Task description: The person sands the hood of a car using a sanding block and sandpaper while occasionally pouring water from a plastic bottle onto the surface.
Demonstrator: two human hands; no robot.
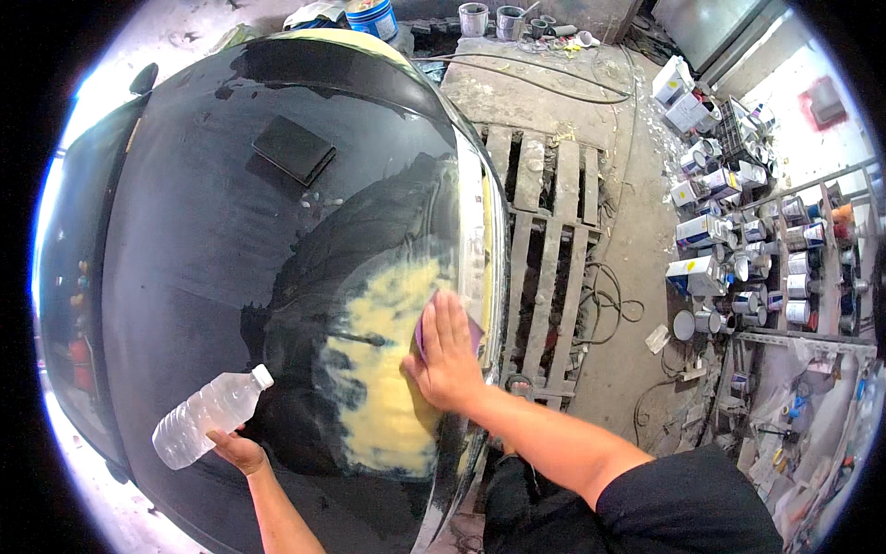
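My right hand (445, 355) lies flat, fingers together, over a piece of purple sandpaper (475, 334) and presses it on the black car panel (185, 268). Beneath and around it spreads a patch of yellow body filler (392, 425), smeared thin at its edges. The panel is dark and wet-looking about the patch. On the left, my left hand (238, 450) grips a clear plastic bottle (208, 415) with a white cap, tilted above the panel. How much liquid the bottle holds is hard to tell. A flat black block (293, 150) rests farther up the panel.
Beyond the car's right edge lies a wooden pallet (544, 240) on the concrete floor. Hoses (609, 300) coil beside it. Many paint cans (706, 231) crowd the right side near a metal rack (812, 342). Buckets (473, 18) stand at the far end.
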